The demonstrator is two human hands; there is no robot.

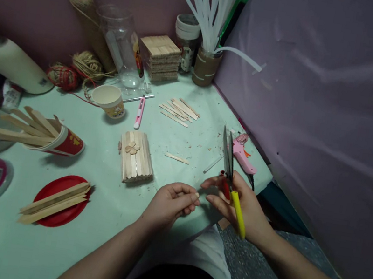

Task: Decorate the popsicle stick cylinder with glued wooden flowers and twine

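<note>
My right hand (238,204) grips a pair of scissors (229,158) with red and yellow handles, blades closed and pointing up and away. My left hand (171,201) is curled beside it at the table's near edge, fingertips pinched on something small that I cannot make out. Just beyond my left hand lies a flat panel of glued wooden sticks (136,157) with a small wooden flower on top. A single loose stick (176,157) lies to the right of the panel.
A pink glue gun (242,155) lies at the right table edge. A red plate (61,200) and a tipped red cup (60,141) hold sticks at left. A paper cup (109,100), pink cutter (139,112), loose sticks (179,109), twine, jars and a stick box stand farther back.
</note>
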